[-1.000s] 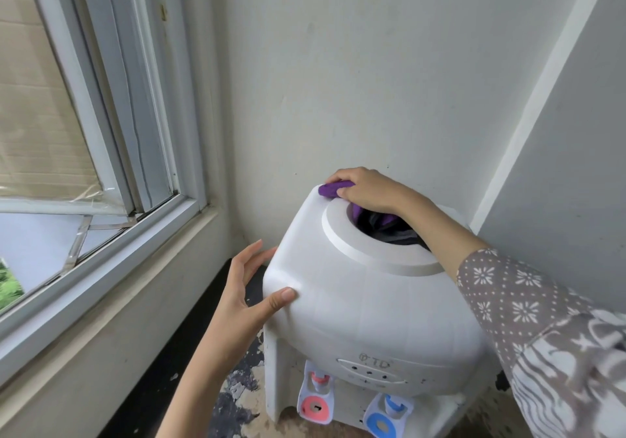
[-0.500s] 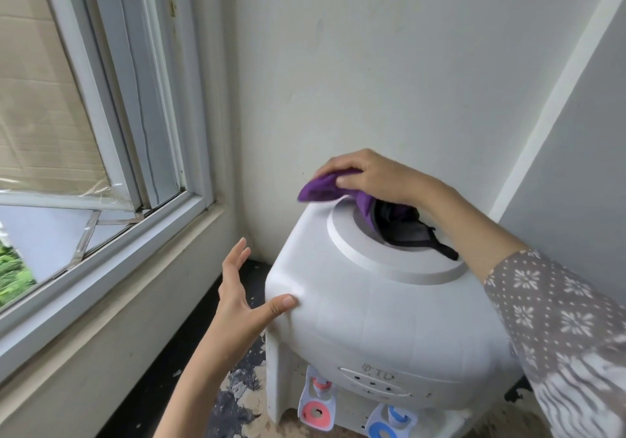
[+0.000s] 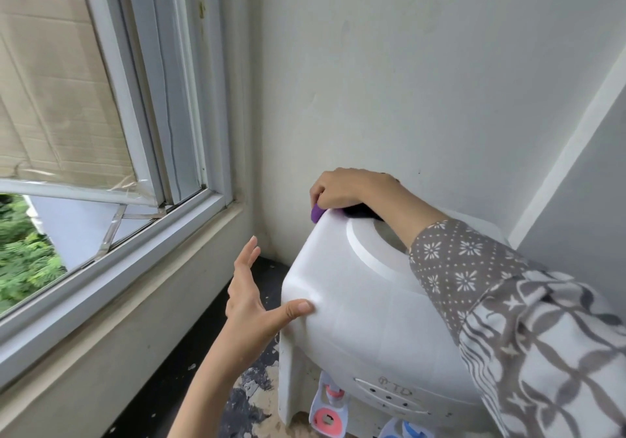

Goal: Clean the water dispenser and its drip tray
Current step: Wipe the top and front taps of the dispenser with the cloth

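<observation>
A white tabletop water dispenser (image 3: 366, 309) stands in the corner, its round top opening partly hidden by my right forearm. My right hand (image 3: 352, 188) grips a purple cloth (image 3: 317, 213) with a dark part, pressing it on the dispenser's far top edge near the wall. My left hand (image 3: 252, 297) has straight spread fingers. Its thumb touches the dispenser's left front corner, and the fingers stand off its left side. A red tap (image 3: 328, 415) and a blue tap (image 3: 408, 431) show at the bottom. No drip tray is visible.
A window frame (image 3: 169, 126) and wide sill (image 3: 118, 302) run along the left. White walls close the corner behind and to the right of the dispenser. The surface under it is dark with peeling paint (image 3: 250, 400).
My right hand moved the purple cloth from the top opening back to the dispenser's far top edge. My left hand stayed at the left corner. The view shifted closer and lower.
</observation>
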Tool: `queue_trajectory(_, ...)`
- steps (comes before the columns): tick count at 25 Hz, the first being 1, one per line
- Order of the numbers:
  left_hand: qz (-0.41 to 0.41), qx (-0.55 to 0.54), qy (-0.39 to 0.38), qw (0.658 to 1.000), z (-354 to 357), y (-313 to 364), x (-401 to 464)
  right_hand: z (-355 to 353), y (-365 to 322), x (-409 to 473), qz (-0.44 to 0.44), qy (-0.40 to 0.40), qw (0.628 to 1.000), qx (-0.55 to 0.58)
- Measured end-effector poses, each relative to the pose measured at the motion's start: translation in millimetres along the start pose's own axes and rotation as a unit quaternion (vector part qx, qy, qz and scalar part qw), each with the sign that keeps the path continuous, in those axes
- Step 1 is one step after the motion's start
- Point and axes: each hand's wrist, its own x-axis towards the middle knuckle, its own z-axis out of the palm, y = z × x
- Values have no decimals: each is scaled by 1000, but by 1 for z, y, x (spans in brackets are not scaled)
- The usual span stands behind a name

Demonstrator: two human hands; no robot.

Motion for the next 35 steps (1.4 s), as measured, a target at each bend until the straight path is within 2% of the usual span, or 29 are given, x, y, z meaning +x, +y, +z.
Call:
queue_trajectory(3, 17, 17, 34, 999, 2, -2, -3, 6, -36, -30, -83, -34, 994, -61)
queue_trajectory(6, 74, -10, 61, 995, 5, -8, -7, 20, -65, -68, -151, -27, 983, -102)
queue_trajectory(8, 94, -62, 96, 989, 7, -8, -8, 31, -73, -91, -189, 15, 975, -115)
queue_trajectory(10, 60, -155, 122, 979, 3, -5, -6, 44, -74, -115, -225, 72, 961, -148)
queue_trajectory(13, 52, -164, 72, 982, -1, -7, -13, 69, -67, -146, -271, 159, 923, -224)
queue_trajectory(15, 44, -149, 40, 987, -2, -10, -20, 83, -56, -166, -259, 172, 915, -259)
queue_trajectory(17, 56, -124, 14, 991, -1, -7, -26, 95, -44, -184, -251, 193, 915, -249)
queue_trajectory(21, 50, -146, -37, 987, 5, -1, -34, 113, -24, -218, -229, 208, 922, -233)
queue_trajectory(26, 78, -77, -17, 994, 13, 3, -33, 126, 14, -255, -182, 273, 931, -158)
queue_trajectory(32, 93, -79, -21, 992, 15, -5, -27, 144, 44, -284, -146, 331, 928, -90)
queue_trajectory(35, 95, -100, -31, 990, 15, -7, -25, 161, 63, -299, -93, 344, 931, -78)
